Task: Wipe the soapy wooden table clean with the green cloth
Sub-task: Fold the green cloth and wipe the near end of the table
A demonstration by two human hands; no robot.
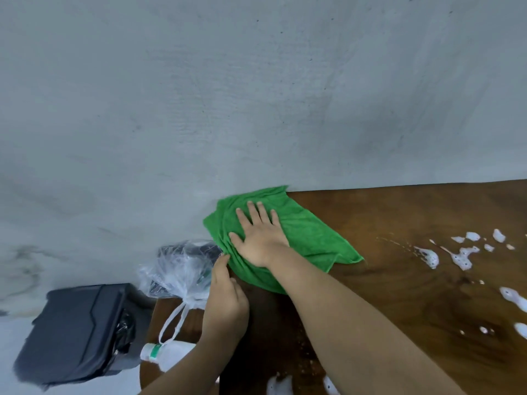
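Note:
The green cloth (308,232) lies spread over the far left corner of the brown wooden table (399,295), and part of it hangs over the left edge. My right hand (261,238) rests flat on the cloth with its fingers spread. My left hand (228,297) sits at the table's left edge with curled fingers, its fingertips pinching the bunched lower edge of the cloth. White soap foam (462,255) lies in patches on the right side of the table, and more foam (278,384) shows near the front edge.
A grey wall (256,95) runs directly behind the table. To the left, lower down, are a clear plastic bag (179,269), a plastic bottle with a green band (165,352) and a black bin (77,332).

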